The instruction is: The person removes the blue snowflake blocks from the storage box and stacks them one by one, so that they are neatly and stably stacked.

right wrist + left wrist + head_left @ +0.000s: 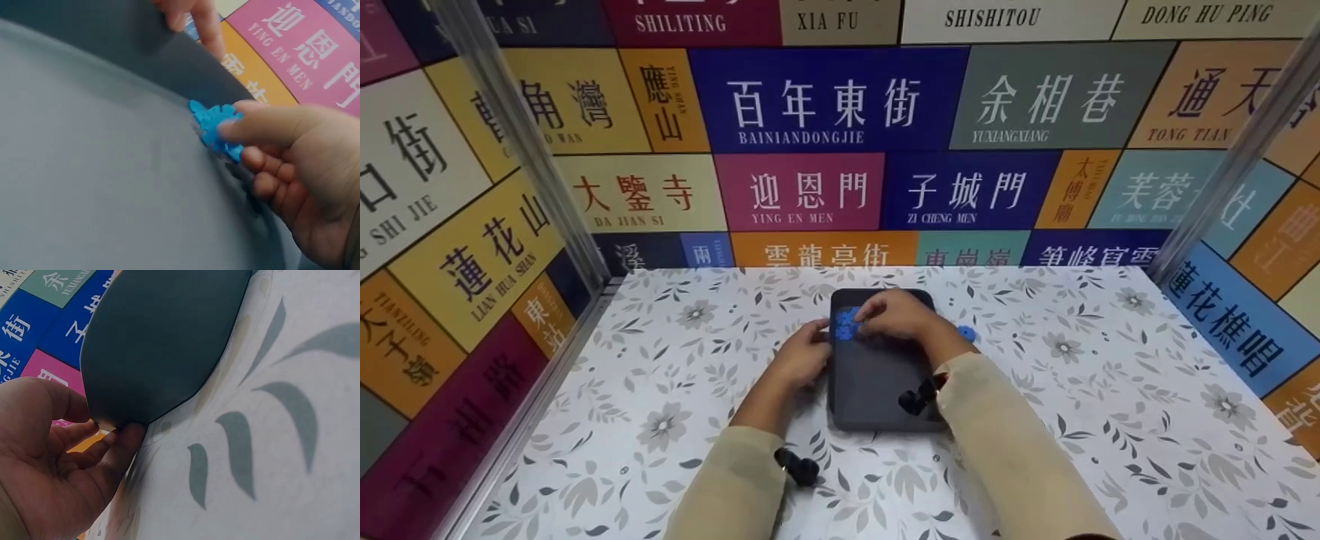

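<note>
A dark grey rectangular tray [877, 390] lies on the table. At its left side, my left hand [802, 356] holds the tray's wall, fingertips at the edge in the left wrist view. My right hand [904, 319] reaches over the tray from the right. Between thumb and fingers it pinches a blue notched plastic disc [212, 126] near the tray's far wall. Several blue discs [846, 330] are grouped in the tray's far left corner, beside the right fingertips. Another blue disc [966, 333] sits outside the tray, partly behind the right forearm.
The table [675, 375] has a white covering with grey leaves and flowers. Panels with coloured street-name signs [825, 101] stand along the back and both sides, with metal posts [547, 165] at the corners.
</note>
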### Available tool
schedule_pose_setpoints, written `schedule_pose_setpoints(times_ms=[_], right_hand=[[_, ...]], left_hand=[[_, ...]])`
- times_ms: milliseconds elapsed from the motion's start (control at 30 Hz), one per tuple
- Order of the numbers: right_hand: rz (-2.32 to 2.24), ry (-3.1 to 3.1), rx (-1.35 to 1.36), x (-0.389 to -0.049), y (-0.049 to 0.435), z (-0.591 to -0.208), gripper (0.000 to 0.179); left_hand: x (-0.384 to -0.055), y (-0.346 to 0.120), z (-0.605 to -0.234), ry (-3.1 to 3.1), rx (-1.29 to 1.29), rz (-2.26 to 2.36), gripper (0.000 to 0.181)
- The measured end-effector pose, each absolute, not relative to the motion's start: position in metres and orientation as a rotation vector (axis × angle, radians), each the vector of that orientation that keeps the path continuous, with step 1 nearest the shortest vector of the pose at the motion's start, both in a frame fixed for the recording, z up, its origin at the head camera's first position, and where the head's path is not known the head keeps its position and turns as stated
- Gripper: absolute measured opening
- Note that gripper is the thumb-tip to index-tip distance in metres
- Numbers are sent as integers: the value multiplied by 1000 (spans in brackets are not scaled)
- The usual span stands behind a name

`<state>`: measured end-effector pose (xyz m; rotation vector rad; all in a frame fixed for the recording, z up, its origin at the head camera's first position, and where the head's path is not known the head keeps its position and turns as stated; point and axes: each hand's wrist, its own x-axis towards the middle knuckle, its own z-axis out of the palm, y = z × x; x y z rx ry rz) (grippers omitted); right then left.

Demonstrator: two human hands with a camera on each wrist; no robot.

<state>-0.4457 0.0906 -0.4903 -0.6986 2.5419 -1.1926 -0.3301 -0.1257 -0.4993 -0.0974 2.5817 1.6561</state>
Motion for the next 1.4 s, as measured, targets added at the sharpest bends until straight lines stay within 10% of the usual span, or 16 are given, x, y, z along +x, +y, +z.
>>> schedule_pose_setpoints(times_ms=[467, 1400], right_hand=[[-2112, 2018, -384, -420, 122, -455, 12], [-2125, 2189, 98, -403, 249, -495, 40]], left_hand=[[-328, -126, -500, 2556, -69, 1728, 61], [-329, -127, -506, 2476, -122, 1793, 63]])
